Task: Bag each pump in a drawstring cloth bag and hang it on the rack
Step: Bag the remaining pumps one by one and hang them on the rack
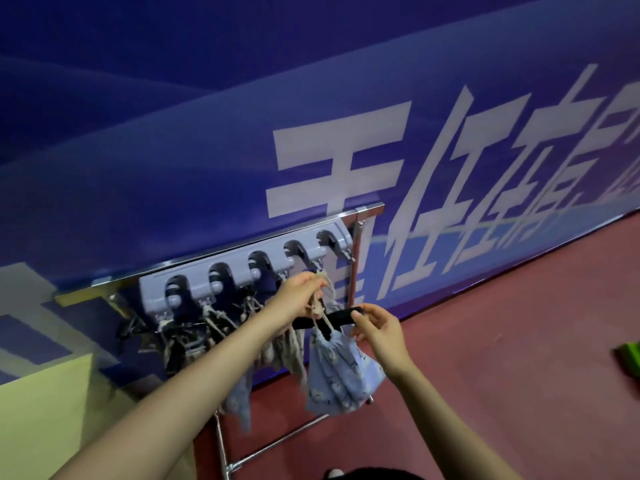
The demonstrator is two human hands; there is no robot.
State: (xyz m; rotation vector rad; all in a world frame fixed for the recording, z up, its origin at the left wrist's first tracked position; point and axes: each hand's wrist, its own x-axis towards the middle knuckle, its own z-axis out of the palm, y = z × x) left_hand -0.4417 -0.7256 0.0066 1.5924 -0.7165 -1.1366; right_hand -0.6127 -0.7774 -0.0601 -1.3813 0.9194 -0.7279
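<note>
A light blue patterned drawstring bag (341,375) hangs in front of the grey hook rack (242,271), a black pump handle (329,318) sticking out of its gathered neck. My left hand (301,294) pinches the bag's beige drawstring (317,306) just under the rack's hooks, near the second slot from the right. My right hand (379,329) grips the right end of the black handle. Several other bagged pumps (242,341) hang from the rack's left hooks, partly hidden behind my left forearm.
The rack is fixed to a chrome stand (356,258) against a blue banner wall (311,116) with white lettering. A pale yellow block (45,410) stands at lower left. Red floor (502,358) stretches right, with a green object (628,356) at the edge.
</note>
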